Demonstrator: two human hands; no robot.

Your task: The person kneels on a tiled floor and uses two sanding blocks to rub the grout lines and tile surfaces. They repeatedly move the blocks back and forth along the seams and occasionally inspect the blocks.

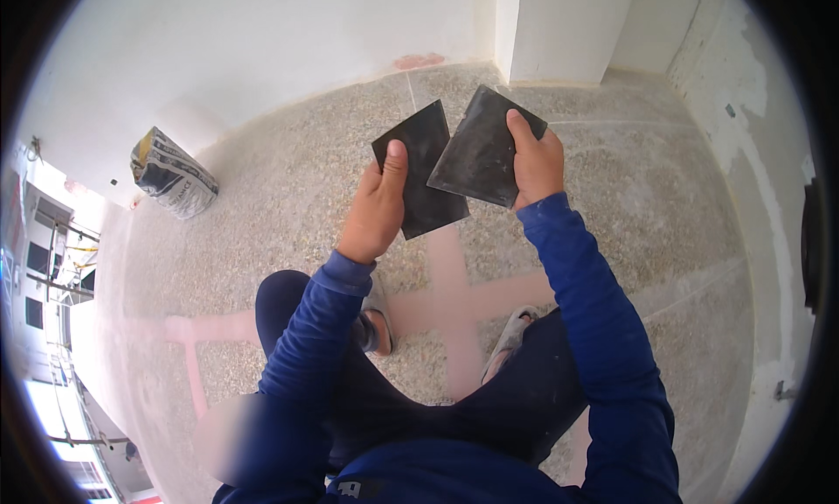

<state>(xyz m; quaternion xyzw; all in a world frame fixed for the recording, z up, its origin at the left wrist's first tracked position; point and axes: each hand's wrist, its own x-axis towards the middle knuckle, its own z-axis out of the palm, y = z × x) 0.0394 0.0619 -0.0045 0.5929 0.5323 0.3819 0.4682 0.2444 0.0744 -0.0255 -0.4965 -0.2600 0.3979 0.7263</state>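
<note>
Before me I hold two thin, flat, black four-sided plates up over the floor. My left hand (374,208) is closed on the left black plate (426,176), its thumb on the upper face and the fingers hidden beneath. In the same way my right hand (537,165) grips the right black plate (479,150) by its right edge. Greyish smudges show on the right plate's face. Both plates are tilted, and the lower left corner of the right one overlaps the left one's right side. I cannot tell whether they touch.
A crumpled black-and-white bag (179,182), yellowish inside, stands by the far left wall. Pale pink strips (450,307) cross the rough speckled floor (288,180). A white pillar (568,32) juts out at the back. The right wall (743,93) is patchy. Poles and an opening lie far left.
</note>
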